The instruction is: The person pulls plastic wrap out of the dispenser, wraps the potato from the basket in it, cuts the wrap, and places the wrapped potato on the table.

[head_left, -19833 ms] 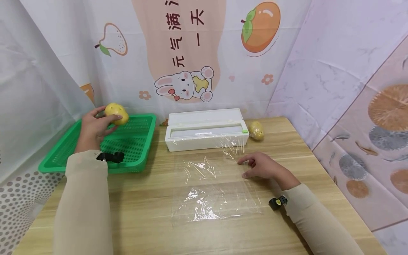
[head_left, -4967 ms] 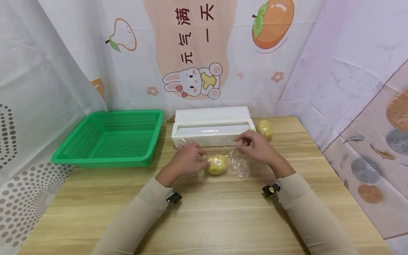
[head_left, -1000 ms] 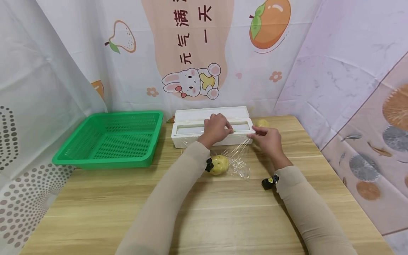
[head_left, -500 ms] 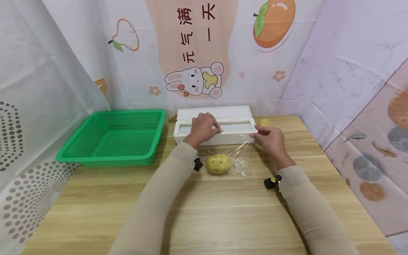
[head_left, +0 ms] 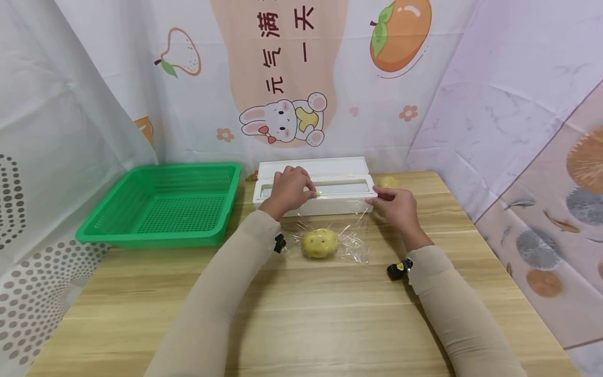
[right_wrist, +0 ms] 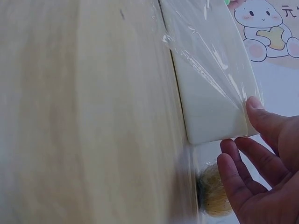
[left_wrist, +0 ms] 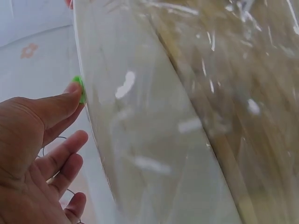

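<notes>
A white cling film box stands with its lid raised at the back of the table. My left hand pinches a small green slide cutter on the box's front edge, near the middle. At the right end of the box, my right hand grips the corner, thumb on the front face and film, fingers under the end. Clear film runs from the box down to a potato lying before it, crumpled on both sides of the potato.
A second potato, wrapped in film, sits beyond the box's right end, partly hidden by my right hand in the head view. To the left stands a green plastic basket with nothing in it. A printed curtain hangs behind.
The potato, earlier in my left hand over the basket, now lies in film. Over the last second my left hand has slid the cutter leftward along the box edge; my right hand stays.
</notes>
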{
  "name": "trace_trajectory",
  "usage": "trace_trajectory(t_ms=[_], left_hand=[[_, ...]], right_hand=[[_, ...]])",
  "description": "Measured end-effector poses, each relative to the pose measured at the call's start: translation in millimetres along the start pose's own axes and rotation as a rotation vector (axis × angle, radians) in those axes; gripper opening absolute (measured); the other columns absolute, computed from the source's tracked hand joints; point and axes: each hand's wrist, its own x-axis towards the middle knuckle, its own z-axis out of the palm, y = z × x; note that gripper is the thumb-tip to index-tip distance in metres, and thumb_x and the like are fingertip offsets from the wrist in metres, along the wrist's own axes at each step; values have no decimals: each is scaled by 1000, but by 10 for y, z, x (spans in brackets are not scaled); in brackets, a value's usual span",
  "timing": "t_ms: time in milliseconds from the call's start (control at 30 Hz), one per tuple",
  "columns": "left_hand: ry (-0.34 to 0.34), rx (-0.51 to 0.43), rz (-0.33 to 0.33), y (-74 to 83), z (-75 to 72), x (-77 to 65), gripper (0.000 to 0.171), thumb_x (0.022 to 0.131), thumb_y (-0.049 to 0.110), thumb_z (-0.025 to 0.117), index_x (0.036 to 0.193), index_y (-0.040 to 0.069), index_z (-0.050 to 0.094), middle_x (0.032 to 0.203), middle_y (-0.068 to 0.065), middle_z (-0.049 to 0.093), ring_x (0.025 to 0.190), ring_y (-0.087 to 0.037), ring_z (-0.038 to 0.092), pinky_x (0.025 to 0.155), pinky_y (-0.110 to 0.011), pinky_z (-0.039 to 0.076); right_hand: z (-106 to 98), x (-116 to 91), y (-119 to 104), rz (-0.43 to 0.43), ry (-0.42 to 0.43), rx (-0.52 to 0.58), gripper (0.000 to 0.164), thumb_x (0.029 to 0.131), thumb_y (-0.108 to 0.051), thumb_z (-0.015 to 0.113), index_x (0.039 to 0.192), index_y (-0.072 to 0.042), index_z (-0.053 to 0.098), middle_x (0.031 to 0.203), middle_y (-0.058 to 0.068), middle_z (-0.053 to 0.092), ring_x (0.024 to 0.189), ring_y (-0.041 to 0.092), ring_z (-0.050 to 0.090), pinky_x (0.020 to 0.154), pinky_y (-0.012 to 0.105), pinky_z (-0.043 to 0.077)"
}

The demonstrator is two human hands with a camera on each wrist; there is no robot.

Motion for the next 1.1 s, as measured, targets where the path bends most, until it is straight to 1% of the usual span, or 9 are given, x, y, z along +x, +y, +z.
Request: trace_trajectory(t_ms=[133, 267, 400, 533, 667, 800, 967, 1100], left_hand=[[2, 18, 9, -45, -41, -35, 16, 95, 45, 74, 91, 31, 80, 134, 7, 59, 133, -25, 44, 106, -50, 33], [-15, 59, 11, -128, -106, -75, 16, 96, 45, 73, 93, 30, 80, 135, 6, 59, 134, -25, 44, 107, -51, 33], [-23, 93, -7, -278, -197, -139, 16, 95, 44, 75, 94, 30, 82, 135, 4, 60, 134, -27, 44, 108, -53, 32], [-36, 99, -39, -430, -300, -232, 14, 94, 42, 77, 94, 28, 82, 136, 2, 60, 134, -28, 42, 109, -54, 31], [-33, 108, -43, -572, -342, -292, 13, 93, 40, 77, 95, 28, 83, 135, 0, 60, 134, -28, 42, 107, -53, 31], [-35, 116, -36, -697, -361, -334, 12, 93, 39, 78, 94, 28, 83, 135, -1, 61, 135, -29, 41, 107, -55, 30], [-54, 163, -61, -815, -446, -410, 11, 92, 38, 79, 95, 28, 84, 131, -2, 63, 132, -31, 43, 105, -55, 32], [-66, 184, -92, -919, -501, -471, 13, 92, 38, 79, 98, 28, 84, 137, -4, 61, 133, -35, 42, 106, -57, 32]], right_hand=[[16, -4, -24, 7, -7, 13, 47, 83, -27, 89, 126, -14, 75, 129, 4, 72, 114, 19, 72, 77, 13, 56], [23, -8, -47, 7, -15, 13, 48, 83, -29, 89, 126, -14, 74, 130, 3, 72, 115, 19, 71, 77, 13, 56], [7, -9, -36, 31, -6, 1, 48, 83, -32, 89, 126, -17, 75, 131, 1, 71, 116, 18, 71, 77, 13, 56], [-40, -16, -25, 38, 1, -4, 47, 83, -31, 89, 126, -18, 75, 131, 0, 72, 116, 17, 70, 77, 12, 56], [-63, -23, -26, 22, 9, -9, 46, 84, -28, 88, 126, -16, 75, 131, 2, 72, 117, 19, 69, 77, 12, 55], [-31, -29, -18, 20, 4, 3, 46, 83, -28, 89, 125, -15, 75, 130, 4, 72, 115, 19, 71, 77, 13, 56], [3, -40, -19, 22, -1, 4, 47, 83, -29, 89, 126, -14, 75, 130, 7, 72, 111, 16, 72, 77, 13, 57], [14, -37, -29, 11, 7, -9, 46, 83, -30, 89, 125, -15, 75, 129, 7, 72, 110, 14, 73, 76, 12, 56]])
